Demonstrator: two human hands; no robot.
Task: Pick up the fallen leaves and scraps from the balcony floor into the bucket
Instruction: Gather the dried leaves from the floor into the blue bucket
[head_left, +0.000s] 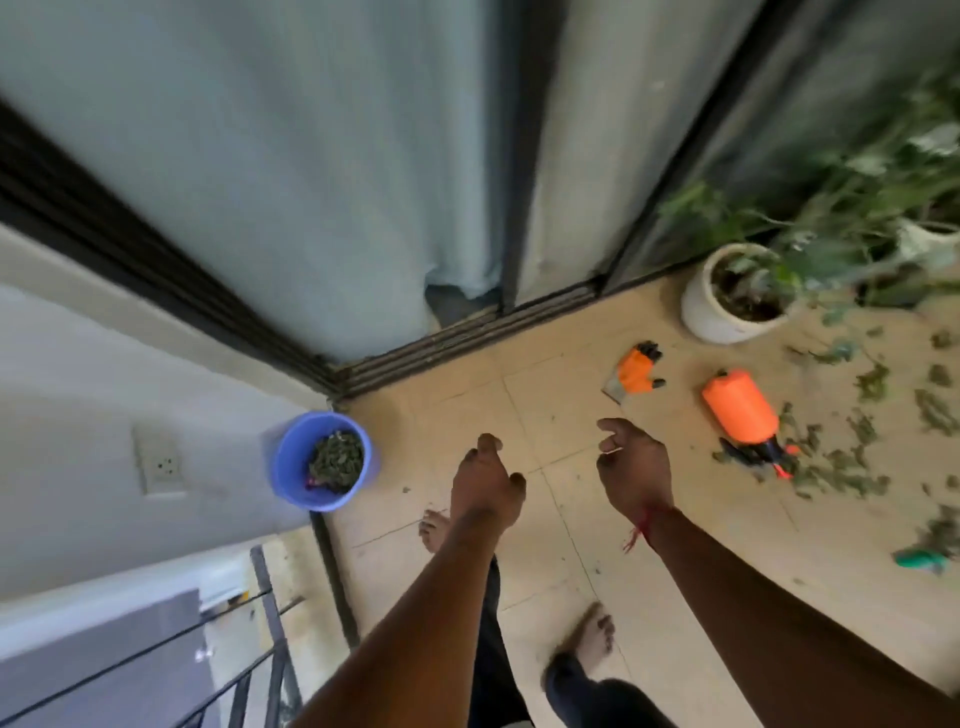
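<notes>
Hovering above the tiles: two hands, one bucket (291, 467).
The bucket (part-filled with leaves (337, 457)) is set at the left wall; scattered leaves (841, 470) are strewn at the right round one sprayer (740, 413), near one glove (636, 371) and one pot (701, 312). The left hand (485, 486) is held loosely curled, empty; whether a pale scrap is pinched by the right hand (634, 467) cannot be told. The plant (857, 208) is blurred, cut off.
</notes>
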